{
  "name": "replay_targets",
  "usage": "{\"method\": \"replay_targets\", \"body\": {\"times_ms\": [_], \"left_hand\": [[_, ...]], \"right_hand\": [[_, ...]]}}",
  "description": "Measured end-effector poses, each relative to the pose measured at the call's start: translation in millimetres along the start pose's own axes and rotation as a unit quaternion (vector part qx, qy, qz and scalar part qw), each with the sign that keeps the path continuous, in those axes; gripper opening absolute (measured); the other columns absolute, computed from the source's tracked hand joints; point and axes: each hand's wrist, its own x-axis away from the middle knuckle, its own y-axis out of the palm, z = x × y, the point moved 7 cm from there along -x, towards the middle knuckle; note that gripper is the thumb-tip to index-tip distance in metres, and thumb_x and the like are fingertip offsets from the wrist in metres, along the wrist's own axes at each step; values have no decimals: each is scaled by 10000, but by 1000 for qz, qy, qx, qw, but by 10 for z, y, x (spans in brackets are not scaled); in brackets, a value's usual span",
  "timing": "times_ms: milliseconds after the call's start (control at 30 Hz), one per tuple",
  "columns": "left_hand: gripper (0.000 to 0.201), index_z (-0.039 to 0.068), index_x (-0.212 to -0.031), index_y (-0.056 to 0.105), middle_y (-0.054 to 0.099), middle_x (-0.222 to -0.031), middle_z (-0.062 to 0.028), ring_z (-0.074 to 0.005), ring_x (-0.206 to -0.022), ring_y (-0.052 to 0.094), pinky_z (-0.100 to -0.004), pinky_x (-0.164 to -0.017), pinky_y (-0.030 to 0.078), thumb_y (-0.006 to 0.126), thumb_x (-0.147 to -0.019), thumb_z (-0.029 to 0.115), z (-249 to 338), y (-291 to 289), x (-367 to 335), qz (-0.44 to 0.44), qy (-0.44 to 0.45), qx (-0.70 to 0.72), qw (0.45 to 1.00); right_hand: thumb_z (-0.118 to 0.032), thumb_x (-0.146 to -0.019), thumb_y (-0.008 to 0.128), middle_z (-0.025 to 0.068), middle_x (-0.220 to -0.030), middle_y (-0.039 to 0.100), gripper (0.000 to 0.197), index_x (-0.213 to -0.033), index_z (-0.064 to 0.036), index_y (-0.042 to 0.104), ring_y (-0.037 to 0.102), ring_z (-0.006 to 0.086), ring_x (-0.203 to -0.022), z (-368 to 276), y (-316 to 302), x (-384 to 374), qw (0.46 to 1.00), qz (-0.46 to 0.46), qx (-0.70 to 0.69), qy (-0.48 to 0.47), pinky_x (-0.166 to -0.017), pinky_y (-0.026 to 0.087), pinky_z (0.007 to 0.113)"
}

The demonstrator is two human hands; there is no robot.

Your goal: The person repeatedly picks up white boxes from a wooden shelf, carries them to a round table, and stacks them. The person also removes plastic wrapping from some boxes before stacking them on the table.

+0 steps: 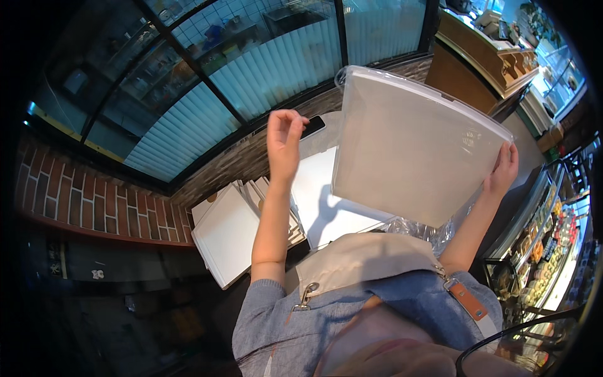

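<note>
My right hand (502, 168) grips the right edge of a large flat panel (414, 144), pale grey-white and wrapped in clear plastic. The panel is tilted up in front of me, and loose film sticks out at its upper left corner. To the left of it, my left hand (284, 139) is raised with its fingers curled in toward the thumb, apart from the panel. Whether a bit of film is between those fingers is hidden. Just beside them a black phone (313, 127) lies on the table. Below the panel lies a flat white board (314, 195) with my arm's shadow on it.
Crumpled clear plastic (424, 231) lies by my apron. At left is a stack of white flat boards (229, 232). A window (270, 63) with a brick ledge bounds the far side. A display case (534, 251) stands right, and a wooden counter (471, 63) far right.
</note>
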Motion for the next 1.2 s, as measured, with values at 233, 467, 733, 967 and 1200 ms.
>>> {"method": "replay_targets", "body": {"times_ms": [233,467,733,967,1200], "left_hand": [[415,15,-912,459,474,-770,-44,-130,-662,456,-271,-602,424,659,-855,374,-470,244,-15,130,-12,-249,960],[218,20,-864,487,523,-762,-50,-115,-643,487,-262,-612,428,557,-923,217,-778,121,3,179,49,-282,941],[122,84,-937,427,460,-616,6,-69,-495,410,-222,-446,339,435,-990,193,-1047,-288,-32,168,-107,27,980],[199,108,-891,445,412,-579,21,-72,-459,386,-230,-415,309,436,-992,278,-1026,-543,-191,123,-201,61,970],[355,41,-876,488,530,-681,-63,-160,-577,498,-298,-545,427,518,-941,389,-1176,-355,376,109,-106,-273,950]], "right_hand": [[-130,-908,615,114,-941,660,297,-1127,21,482,633,128,-831,-60,612,414,998,5,51,-48,-730,502,220],[-145,-924,593,108,-924,660,302,-1132,36,471,627,117,-816,73,857,819,997,-22,65,-22,-729,495,213],[-116,-915,600,123,-961,655,283,-1125,33,484,630,145,-863,264,614,614,1000,-10,22,-2,-760,502,232],[-128,-908,613,126,-940,657,266,-1096,25,503,625,139,-832,226,680,530,999,-25,34,30,-721,508,236],[-157,-907,620,91,-922,634,231,-1046,4,530,619,146,-823,223,399,455,995,88,47,13,-719,511,244]]}}
